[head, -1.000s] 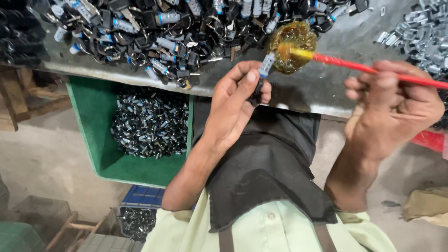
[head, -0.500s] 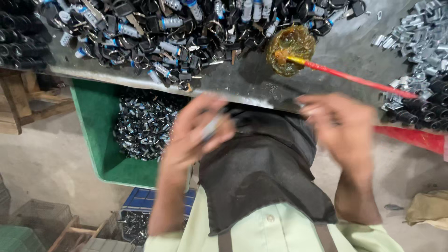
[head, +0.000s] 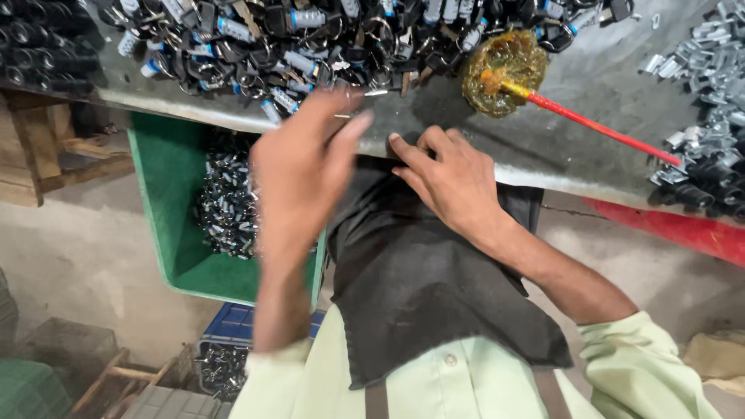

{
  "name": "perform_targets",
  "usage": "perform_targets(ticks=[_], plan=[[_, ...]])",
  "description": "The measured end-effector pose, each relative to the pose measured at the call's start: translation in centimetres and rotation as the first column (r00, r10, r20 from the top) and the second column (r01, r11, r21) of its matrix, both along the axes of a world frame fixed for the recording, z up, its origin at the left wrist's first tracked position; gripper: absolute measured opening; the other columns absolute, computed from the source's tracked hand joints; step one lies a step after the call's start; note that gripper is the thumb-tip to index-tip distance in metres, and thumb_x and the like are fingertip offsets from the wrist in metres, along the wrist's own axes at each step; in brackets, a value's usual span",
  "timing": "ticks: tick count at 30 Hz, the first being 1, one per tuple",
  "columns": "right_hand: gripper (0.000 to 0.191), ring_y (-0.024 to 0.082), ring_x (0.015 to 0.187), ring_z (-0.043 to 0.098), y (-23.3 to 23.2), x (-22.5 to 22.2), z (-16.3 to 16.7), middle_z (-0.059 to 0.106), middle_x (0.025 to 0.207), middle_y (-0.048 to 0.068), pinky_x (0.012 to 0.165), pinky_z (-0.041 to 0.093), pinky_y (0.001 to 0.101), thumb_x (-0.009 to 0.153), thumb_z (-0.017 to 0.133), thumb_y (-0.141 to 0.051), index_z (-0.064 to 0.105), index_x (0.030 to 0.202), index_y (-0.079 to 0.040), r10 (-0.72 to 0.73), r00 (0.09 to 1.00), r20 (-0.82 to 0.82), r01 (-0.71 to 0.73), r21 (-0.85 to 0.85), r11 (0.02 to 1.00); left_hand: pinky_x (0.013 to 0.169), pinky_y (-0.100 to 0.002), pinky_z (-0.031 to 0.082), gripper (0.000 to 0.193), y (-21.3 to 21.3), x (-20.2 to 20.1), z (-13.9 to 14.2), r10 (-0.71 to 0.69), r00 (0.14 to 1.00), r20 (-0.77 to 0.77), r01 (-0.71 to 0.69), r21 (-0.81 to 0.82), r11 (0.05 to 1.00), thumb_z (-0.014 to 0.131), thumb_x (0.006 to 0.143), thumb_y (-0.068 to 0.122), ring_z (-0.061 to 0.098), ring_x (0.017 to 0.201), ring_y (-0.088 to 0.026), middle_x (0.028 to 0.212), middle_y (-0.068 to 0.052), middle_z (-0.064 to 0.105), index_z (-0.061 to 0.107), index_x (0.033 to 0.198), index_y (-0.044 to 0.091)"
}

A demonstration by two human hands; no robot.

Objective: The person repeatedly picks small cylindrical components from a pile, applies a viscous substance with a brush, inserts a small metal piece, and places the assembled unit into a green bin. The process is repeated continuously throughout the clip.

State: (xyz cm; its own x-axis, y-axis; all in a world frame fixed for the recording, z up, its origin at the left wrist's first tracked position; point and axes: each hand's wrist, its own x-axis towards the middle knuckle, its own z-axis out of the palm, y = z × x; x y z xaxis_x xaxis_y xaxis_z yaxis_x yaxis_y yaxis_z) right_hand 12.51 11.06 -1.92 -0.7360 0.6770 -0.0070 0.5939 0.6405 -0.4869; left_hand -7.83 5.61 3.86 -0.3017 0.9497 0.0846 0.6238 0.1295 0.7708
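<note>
Grey metal bench, parts pile along the back. Left hand blurred, fingers loosely spread, empty, reaching for pile: pick-up step. Right hand flat on bench edge, brush lying free. Next needs a clean pinch on one part.

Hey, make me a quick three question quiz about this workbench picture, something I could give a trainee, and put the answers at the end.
1. True or false: the right hand is holding the red-handled brush.
2. Which bin under the metal table holds small metal parts beside the left hand? A) green bin B) yellow bucket C) white tray
3. Fill in: the brush's bristle end rests in a blob of ______-coloured glue.

Key: 1. False, the brush lies on the table by itself, while the hand rests at the table edge near the dark apron. 2. A, the green bin. 3. Amber.
</note>
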Motion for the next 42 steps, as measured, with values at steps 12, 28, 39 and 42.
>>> perform_targets(ticks=[12, 28, 39, 42], plan=[[0.017, 0.023, 0.075, 0.062, -1.7, 2.3, 0.5, 0.058, 0.089, 0.008, 0.064, 0.05, 0.037, 0.092, 0.08, -0.015, 0.066, 0.096, -0.005, -0.247, 0.915, -0.318, 0.165, -0.264, 0.95, 0.071, -0.043, 0.056, 0.031, 9.4, 5.3, -6.4, 0.11, 0.926, -0.361, -0.066, 0.132, 0.989, 0.077, 0.1, 0.027, 0.071, 0.09, -0.03, 0.103, -0.007, 0.069, 0.061, 0.125, 0.019], [0.017, 0.009, 0.085, 0.057, -1.8, 5.1, 3.6, 0.063, 0.104, 0.005, 0.078, 0.047, 0.0216, 0.092, 0.079, 0.007, 0.069, 0.103, -0.001, -0.515, 0.678, -0.524, 0.149, -0.588, 0.795, 0.087, -0.036, 0.056, 0.024, -0.6, 6.0, -1.4, 0.052, 0.08, 0.995, 0.001, -0.052, 0.999, 0.062, 0.11, 0.016, 0.06, 0.088, -0.016, 0.096, -0.006, 0.06, 0.055, 0.128, 0.002], [0.016, 0.009, 0.091, 0.061, -2.8, 3.4, 4.2, 0.062, 0.103, 0.007, 0.08, 0.055, 0.023, 0.091, 0.075, 0.014, 0.069, 0.101, 0.003, -0.691, 0.58, -0.43, 0.142, -0.783, 0.606, 0.077, -0.026, 0.048, 0.029, -5.4, 9.5, -5.3, 0.233, -0.141, 0.962, 0.047, -0.228, 0.972, 0.066, 0.106, 0.019, 0.058, 0.093, -0.009, 0.111, -0.002, 0.064, 0.06, 0.13, 0.004], [0.021, 0.011, 0.092, 0.061, -2.9, 3.8, 3.8, 0.059, 0.101, 0.009, 0.081, 0.053, 0.0247, 0.093, 0.076, 0.017, 0.067, 0.107, 0.005, -0.595, 0.622, -0.51, 0.117, -0.69, 0.714, 0.077, -0.026, 0.048, 0.029, -5.4, 9.3, -5.5, 0.211, -0.103, 0.972, 0.072, -0.205, 0.976, 0.067, 0.107, 0.019, 0.058, 0.091, -0.009, 0.111, -0.003, 0.066, 0.063, 0.13, 0.002]])
